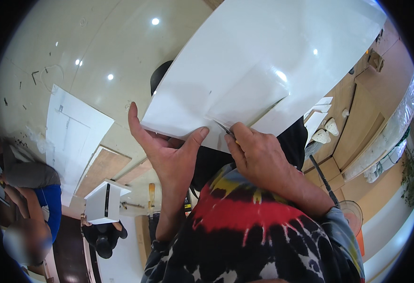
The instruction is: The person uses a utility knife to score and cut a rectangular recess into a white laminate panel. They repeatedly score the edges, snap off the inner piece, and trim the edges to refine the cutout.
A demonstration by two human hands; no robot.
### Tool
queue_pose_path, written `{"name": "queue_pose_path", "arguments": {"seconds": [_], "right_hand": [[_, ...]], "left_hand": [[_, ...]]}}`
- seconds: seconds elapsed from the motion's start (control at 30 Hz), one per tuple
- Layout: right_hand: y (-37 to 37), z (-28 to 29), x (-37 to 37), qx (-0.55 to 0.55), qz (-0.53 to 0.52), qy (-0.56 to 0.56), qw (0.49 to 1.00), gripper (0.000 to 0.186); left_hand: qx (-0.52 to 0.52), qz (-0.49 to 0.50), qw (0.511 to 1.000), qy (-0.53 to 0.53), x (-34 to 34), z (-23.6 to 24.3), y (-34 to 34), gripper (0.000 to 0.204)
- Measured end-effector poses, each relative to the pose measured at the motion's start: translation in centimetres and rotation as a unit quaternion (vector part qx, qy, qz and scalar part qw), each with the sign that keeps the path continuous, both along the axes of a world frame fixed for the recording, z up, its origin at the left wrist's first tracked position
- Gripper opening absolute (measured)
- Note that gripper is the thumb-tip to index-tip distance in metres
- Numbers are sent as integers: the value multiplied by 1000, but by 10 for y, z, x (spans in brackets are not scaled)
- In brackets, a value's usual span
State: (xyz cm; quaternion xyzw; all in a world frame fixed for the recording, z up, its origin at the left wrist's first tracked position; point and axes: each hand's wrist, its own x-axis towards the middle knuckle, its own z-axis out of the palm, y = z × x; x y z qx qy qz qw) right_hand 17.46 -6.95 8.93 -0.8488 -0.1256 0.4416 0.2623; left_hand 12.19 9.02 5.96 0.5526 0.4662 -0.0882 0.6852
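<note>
A large glossy white sheet (244,56) lies across my lap, reaching away to the upper right. My left hand (169,155) holds its near left corner, thumb on top, some fingers underneath and the index finger stretched outward. In my right hand (261,153) is a small knife (223,127), its thin blade pointing up and left against the sheet near the close edge. Most of the handle is hidden by my fingers. Right of the blade, a dark slit (274,107) runs through the sheet, and the surface beside it looks slightly bent.
Another white panel (72,127) lies on the tiled floor at left, near a brown board (104,170). Two people work at lower left, one holding a white box-like piece (104,202). A screwdriver-like tool (151,195) is by my left forearm. Wooden panels (360,122) and a fan (351,214) are right.
</note>
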Motion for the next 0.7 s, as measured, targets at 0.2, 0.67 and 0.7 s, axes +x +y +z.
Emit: {"name": "queue_pose_path", "arguments": {"seconds": [0.2,0.67,0.7], "right_hand": [[0,-2,-2,-1,6,-16,1000,25],[5,1,-2,-22,6,7,1000,24],[5,1,-3,-32,9,1,999,23]], "left_hand": [[0,1,1000,0,-1,-2,0,115],[7,18,1000,5,-4,-4,-1,113],[12,14,1000,0,-5,-4,-1,113]]}}
